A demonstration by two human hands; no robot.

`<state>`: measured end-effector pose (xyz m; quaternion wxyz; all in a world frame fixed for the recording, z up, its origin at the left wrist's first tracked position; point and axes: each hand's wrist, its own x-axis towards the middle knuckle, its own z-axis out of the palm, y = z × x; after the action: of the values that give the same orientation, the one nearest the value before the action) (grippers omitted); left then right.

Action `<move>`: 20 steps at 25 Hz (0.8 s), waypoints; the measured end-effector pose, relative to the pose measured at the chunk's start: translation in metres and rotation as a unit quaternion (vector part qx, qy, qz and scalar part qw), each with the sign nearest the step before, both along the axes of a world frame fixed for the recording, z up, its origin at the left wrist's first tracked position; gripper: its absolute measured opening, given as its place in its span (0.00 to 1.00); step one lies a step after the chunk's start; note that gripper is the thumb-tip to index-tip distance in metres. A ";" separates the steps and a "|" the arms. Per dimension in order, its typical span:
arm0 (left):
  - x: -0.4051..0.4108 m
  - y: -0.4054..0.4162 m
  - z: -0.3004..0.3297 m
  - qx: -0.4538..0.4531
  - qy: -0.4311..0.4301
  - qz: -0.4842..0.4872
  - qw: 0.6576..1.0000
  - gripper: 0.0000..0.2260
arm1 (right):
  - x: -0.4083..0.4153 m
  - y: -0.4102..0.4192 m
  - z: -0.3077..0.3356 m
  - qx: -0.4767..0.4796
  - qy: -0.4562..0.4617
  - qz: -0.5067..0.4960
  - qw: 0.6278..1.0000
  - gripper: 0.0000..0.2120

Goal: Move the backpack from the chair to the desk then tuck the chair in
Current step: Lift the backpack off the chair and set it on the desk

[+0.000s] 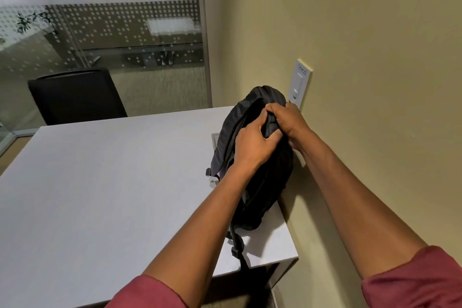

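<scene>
- Both our forearms reach out from the red sleeves (415,282) over the bench's (100,195) near right corner.
- Our backpack (252,157) lies along the bench's right edge against the wall (350,82), one strap (236,245) trailing over the near edge.
- Left hand (250,145) and right hand (287,122) each hold a closed grip on the bag's top fabric.
- We should settle it fully on the bench before letting go.
- Beyond the far edge stands a black chair (75,95).
</scene>
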<state>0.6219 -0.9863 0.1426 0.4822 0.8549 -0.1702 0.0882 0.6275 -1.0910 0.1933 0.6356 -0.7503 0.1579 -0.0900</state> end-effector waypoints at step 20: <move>-0.009 -0.004 -0.054 0.077 -0.028 -0.159 0.984 0.33 | -0.003 -0.014 -0.040 -0.503 -0.121 -0.062 0.853 0.22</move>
<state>0.6131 -0.9908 0.0886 0.4182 0.8487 -0.3232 0.0209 0.6245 -1.1050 0.1538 0.1785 -0.9393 0.0591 -0.2871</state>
